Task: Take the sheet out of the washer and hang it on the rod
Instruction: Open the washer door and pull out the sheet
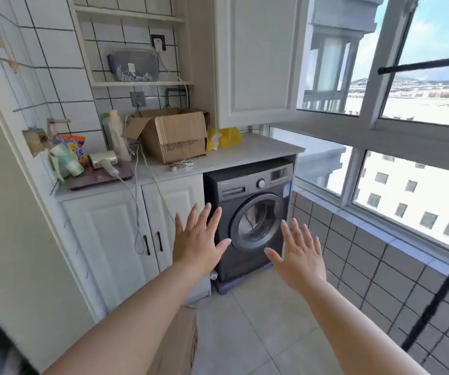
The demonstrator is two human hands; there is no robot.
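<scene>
Hands are held out flat with fingers spread, left hand (197, 240) and right hand (300, 257), both holding nothing; washer (250, 221) sits under the counter with its round door shut, facing them. Sheet must be inside, I cannot see it; it will likely be wet, soft and heavy, so grab a bunched edge; rod (426, 65) runs sideways up by the window.

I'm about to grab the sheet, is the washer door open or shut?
Shut: the washer door sits flush in the washer front. Both hands are clear of it.
</scene>
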